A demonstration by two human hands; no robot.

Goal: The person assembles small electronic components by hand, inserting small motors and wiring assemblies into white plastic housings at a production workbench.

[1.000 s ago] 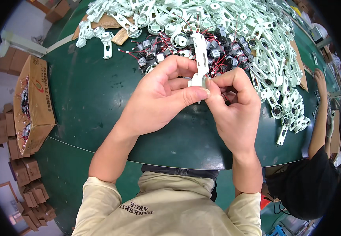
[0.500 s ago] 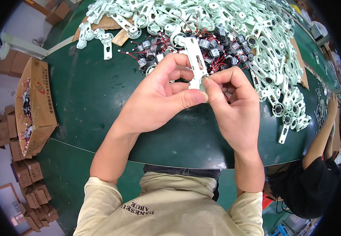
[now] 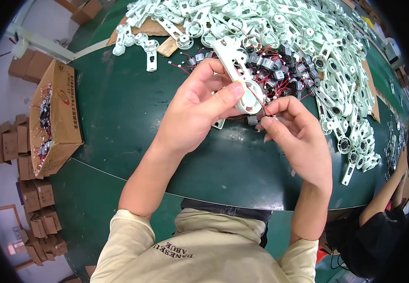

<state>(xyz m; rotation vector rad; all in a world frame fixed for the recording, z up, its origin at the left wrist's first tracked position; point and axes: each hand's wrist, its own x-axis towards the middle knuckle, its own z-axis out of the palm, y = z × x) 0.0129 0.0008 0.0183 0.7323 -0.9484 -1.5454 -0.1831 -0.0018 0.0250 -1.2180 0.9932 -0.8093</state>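
Note:
My left hand (image 3: 192, 106) is closed round a pale green plastic housing (image 3: 229, 55), a long slotted arm with a round cup at its lower end. The thumb presses on it just above the cup, which faces me. To its right, my right hand (image 3: 296, 137) pinches thin red and dark wires (image 3: 262, 104) that run across the cup. A small grey part (image 3: 253, 120), perhaps a motor, shows just below the cup; its join to the wires is unclear. Behind both hands lies a heap of small grey and black motors (image 3: 276, 70) with red leads.
Many like housings (image 3: 336, 80) are piled at the back and right of the green table (image 3: 114, 113), partly on cardboard. A carton (image 3: 65, 113) of wired parts stands at the left edge. At far right a co-worker's arm (image 3: 386, 188) reaches over the table.
The housing has turned so its round cup now shows. My right hand has come off it, moving right and down, with wires in its fingers. The whole view has shifted slightly.

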